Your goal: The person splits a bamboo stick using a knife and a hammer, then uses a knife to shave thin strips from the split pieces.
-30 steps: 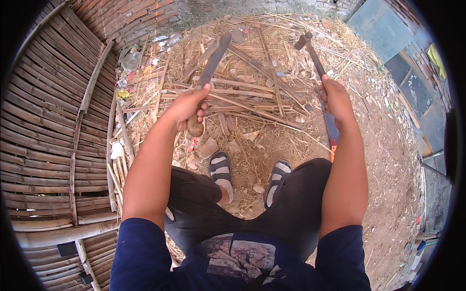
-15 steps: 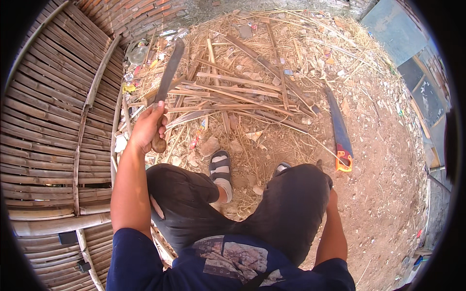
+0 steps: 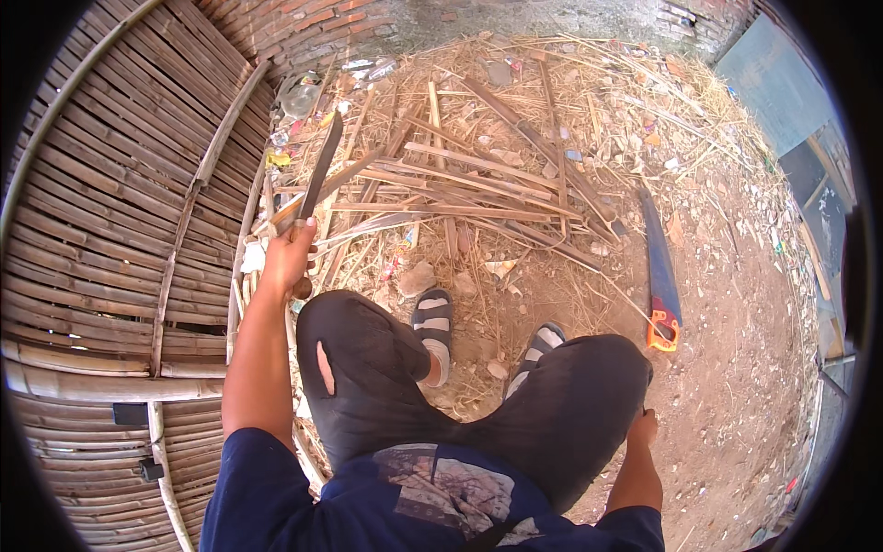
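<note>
My left hand (image 3: pixel 290 261) is closed round the wooden handle of a machete (image 3: pixel 322 170), its long dark blade pointing up and away from me. Behind the blade lies a pile of split bamboo strips (image 3: pixel 478 189) on the straw-littered ground. My right hand (image 3: pixel 646 429) is low beside my right knee; its fingers are mostly hidden, so whether it grips anything does not show. Beyond that knee a hand saw (image 3: pixel 660 253) with an orange handle lies on the dirt, its blade pointing away.
A bamboo slat wall (image 3: pixel 101 258) runs along my left side. At the back stands a brick wall (image 3: pixel 303 23), and grey-blue panels (image 3: pixel 773 83) lean at the far right. Stones, straw and scraps of litter cover the ground near my sandalled feet (image 3: pixel 432 322).
The view has shifted, so the ground things sit further right and lower in it. My left hand has lowered slightly with the machete. My right hand has dropped lower beside the knee.
</note>
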Motion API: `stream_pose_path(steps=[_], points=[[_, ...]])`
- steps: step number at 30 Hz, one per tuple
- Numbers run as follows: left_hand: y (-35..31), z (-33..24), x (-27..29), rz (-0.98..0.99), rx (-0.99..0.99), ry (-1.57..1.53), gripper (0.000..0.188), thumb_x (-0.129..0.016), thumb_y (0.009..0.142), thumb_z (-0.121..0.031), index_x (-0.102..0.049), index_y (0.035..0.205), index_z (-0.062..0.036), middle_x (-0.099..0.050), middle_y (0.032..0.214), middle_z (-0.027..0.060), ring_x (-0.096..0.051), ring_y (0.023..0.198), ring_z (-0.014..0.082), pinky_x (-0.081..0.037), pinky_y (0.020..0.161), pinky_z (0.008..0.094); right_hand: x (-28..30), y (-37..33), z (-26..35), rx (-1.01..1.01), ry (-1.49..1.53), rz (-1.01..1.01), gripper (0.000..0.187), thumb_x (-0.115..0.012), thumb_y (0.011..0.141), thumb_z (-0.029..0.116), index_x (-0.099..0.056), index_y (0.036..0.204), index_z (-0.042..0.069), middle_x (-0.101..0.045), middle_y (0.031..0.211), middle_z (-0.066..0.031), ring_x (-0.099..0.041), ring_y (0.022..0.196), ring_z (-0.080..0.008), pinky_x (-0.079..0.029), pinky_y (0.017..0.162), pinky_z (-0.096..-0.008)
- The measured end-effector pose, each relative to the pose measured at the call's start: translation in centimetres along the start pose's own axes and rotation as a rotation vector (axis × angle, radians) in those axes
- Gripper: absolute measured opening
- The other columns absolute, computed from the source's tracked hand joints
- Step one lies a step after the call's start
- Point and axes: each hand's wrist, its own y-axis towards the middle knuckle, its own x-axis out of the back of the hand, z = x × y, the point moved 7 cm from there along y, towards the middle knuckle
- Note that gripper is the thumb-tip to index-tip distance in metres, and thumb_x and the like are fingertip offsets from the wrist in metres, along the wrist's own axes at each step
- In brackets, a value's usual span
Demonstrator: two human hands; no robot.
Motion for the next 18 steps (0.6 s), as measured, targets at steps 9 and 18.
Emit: stream_pose_path(steps=[9,18], points=[[0.7,-1.5,-2.1,-0.076,-0.279,-0.042,0.05,-0.07,0.091,-0.032,-0.056,0.115,0.0095,-0.062,0.077,0.0094,-0.058,0.056,0.0143,-0.049,0.054,0.0308,16.8,-0.7,18.8,0.532,0.65,-0.26,0.036,-0.059,0.095,0.029,-0.062,0.11,-0.004,-0.067,0.102,-0.0254,-0.065,0.098,-0.0406,-0.049,0.086,-0.0453],[1.1,-1.5,-3.3,-0.003,-0.198,-0.189,0.06,-0.072,0.09,-0.035,-0.047,0.121,0.0101,-0.065,0.088,0.0134,-0.064,0.065,0.0169,-0.053,0.056,0.0313,19.2,-28.5,53.8,1.363,0.33,0.655,0.025,-0.059,0.087,0.019,-0.066,0.106,0.003,-0.07,0.1,-0.0164,-0.067,0.094,-0.0287,-0.051,0.085,-0.0387]])
